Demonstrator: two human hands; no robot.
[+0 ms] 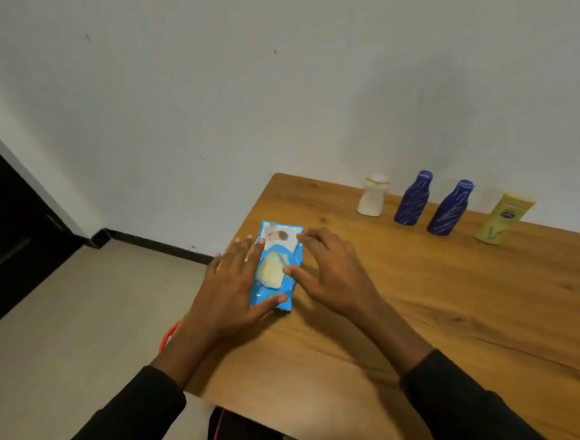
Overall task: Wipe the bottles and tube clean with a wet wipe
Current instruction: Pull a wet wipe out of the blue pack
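Wall and table, head view: I am looking down at a wooden table [425,313] that is standing against a pale wall [272,83], with bare floor [65,321] showing on the left.
Wipe pack: the blue wet wipe pack [281,251] is lying flat close to the table's left edge. A pale patch is showing at its middle, and I cannot tell whether it is the flap or a wipe.
Left hand: the left hand [231,285] is pressing flat on the pack's left side, fingers straight, thumb lying across the near end.
Right hand: the right hand [333,271] is touching the pack's right edge with spread, loosely bent fingers, thumb tip reaching the pale patch and gripping nothing.
Bottles and tube: the white bottle [372,197], two blue bottles [412,199] [451,208] and the yellow tube [501,218] are standing in a row along the far side, well apart from both hands.
Risk, pack: I am judging that a sharp pull could be dragging the pack off the left edge if the left hand is easing up.
Risk, wipes: several could be coming out in a clump.
Risk, row: the blue bottles are looking narrow, so wiping without steadying could be toppling one into its neighbour.
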